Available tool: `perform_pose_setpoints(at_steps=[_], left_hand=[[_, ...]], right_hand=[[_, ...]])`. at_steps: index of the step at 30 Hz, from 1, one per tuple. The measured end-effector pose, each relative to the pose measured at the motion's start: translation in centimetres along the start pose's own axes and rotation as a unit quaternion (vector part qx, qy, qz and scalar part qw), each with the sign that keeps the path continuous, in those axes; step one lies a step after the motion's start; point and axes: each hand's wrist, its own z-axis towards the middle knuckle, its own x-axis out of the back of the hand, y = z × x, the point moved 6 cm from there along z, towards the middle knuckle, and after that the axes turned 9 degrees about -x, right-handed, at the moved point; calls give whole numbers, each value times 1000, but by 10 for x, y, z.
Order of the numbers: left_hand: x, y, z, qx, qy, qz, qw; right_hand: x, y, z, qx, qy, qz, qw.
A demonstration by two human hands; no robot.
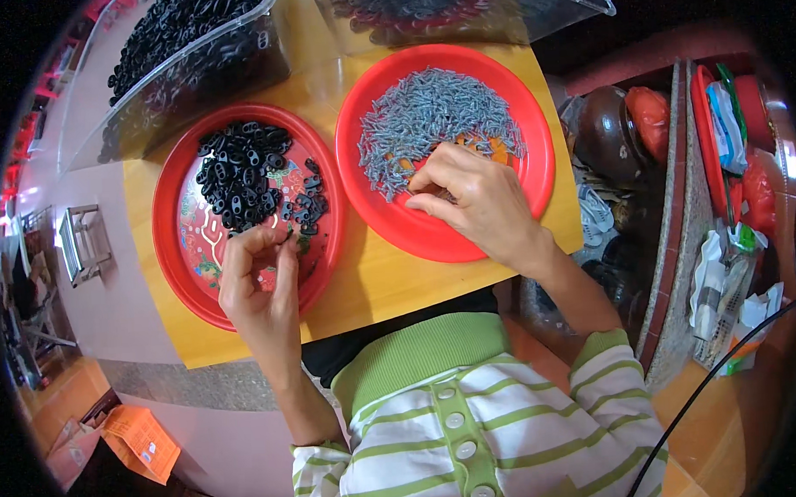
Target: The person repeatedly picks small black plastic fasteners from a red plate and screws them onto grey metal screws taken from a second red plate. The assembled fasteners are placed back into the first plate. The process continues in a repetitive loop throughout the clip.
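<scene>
My left hand (pixel 260 275) is over the near side of a red round tray (pixel 186 282) with a printed pattern. Its thumb and forefinger pinch a small black plastic piece, mostly covered by the fingertips. Beyond them lies a heap of black plastic pieces with two holes (pixel 242 171), and a smaller group of black pieces (pixel 306 203) sits to its right. My right hand (pixel 477 202) is closed over the near part of a plain red tray (pixel 536 187), beside a spread of small grey screws (pixel 437 111). What its fingertips hold, if anything, is too small to make out.
Both trays stand on a yellow tabletop (pixel 382 293). Clear plastic bins (pixel 277 55) of black pieces are behind them. A brown jar (pixel 606 134) and bags are to the right. A black cable (pixel 713 369) runs at lower right; an orange basket (pixel 142 441) is at lower left.
</scene>
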Motion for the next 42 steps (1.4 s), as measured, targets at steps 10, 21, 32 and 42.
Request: perform_pose_setpoints(at_steps=[10, 21, 32, 42], left_hand=[[-49, 16, -24, 101, -64, -257, 959], [-74, 20, -15, 192, -103, -361, 907], [-81, 20, -10, 78, -103, -313, 941], [-88, 14, -16, 211, -69, -413, 883]], right_hand=[[-4, -5, -3, 21, 42, -61, 997], [-2, 8, -14, -139, -88, 396, 903], [-7, 0, -12, -146, -100, 489, 854], [-4, 0, -12, -77, 12, 403, 912]])
